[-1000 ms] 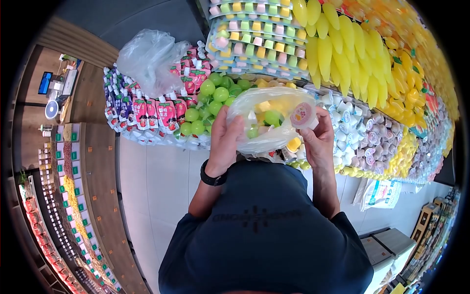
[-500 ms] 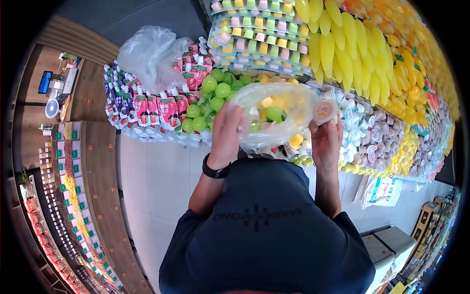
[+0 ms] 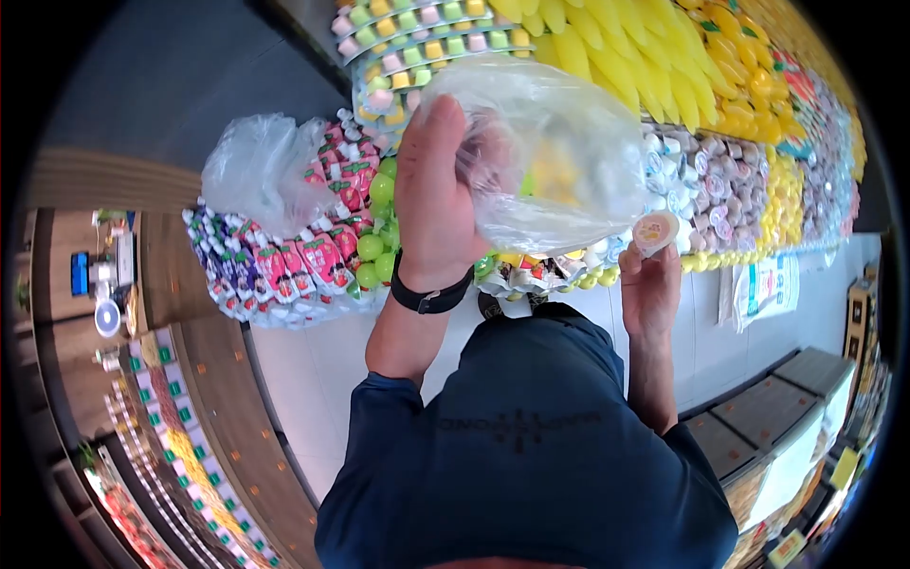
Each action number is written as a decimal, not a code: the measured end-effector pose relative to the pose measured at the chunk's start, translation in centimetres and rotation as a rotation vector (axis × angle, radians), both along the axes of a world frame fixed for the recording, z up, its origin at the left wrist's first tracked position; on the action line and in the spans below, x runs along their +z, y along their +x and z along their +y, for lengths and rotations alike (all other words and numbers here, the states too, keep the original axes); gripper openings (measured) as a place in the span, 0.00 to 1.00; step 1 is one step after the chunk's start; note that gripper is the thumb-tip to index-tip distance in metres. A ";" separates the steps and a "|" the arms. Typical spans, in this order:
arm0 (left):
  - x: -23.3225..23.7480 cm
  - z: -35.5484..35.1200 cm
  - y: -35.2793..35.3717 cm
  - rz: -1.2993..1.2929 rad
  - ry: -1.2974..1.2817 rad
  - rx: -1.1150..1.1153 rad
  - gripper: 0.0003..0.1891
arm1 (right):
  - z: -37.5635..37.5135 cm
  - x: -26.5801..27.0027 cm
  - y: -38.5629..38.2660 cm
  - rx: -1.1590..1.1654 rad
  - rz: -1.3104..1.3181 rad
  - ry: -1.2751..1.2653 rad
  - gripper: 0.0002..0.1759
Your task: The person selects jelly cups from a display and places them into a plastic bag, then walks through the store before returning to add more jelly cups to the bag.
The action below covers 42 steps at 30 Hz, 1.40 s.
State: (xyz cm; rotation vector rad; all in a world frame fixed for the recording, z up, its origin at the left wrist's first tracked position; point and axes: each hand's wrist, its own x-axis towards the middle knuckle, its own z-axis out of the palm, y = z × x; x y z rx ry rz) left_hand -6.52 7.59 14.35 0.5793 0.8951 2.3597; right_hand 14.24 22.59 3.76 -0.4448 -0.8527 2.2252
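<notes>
The left hand [image 3: 434, 204], a dark watch [image 3: 431, 294] at its wrist, is at the upper middle of the frame, clamped on the left side of a clear plastic bag [image 3: 578, 142], with some fingers seen through the film; the bag fills the upper centre, and yellow shows through it, too blurred to tell apart; the right hand [image 3: 651, 284], right of centre, has its fingertips closed on a small cup [image 3: 656, 231] with a pale printed lid, just beside the bag's lower right edge; whether cup and bag touch, I cannot tell; pink pouches [image 3: 324, 261] and round green packs [image 3: 371, 248] lie left of the left hand; a crumpled bag [image 3: 251, 175] rests on pouches at the upper left; long yellow packs [image 3: 654, 62] spread across the upper right; a white sack [image 3: 768, 287] is on the floor [image 3: 706, 351] at the right
</notes>
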 end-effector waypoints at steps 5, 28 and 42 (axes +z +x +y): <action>1.9 1.2 -0.1 -0.070 0.008 0.010 0.11 | -3.1 0.3 3.1 -0.120 -0.049 -0.073 0.21; 6.8 12.3 21.9 -0.016 0.036 -0.151 0.13 | 8.1 0.0 27.2 -0.017 -0.100 0.040 0.26; 5.5 26.5 38.5 -0.182 -0.485 0.021 0.25 | 14.9 -0.6 44.3 -0.859 -0.904 0.484 0.19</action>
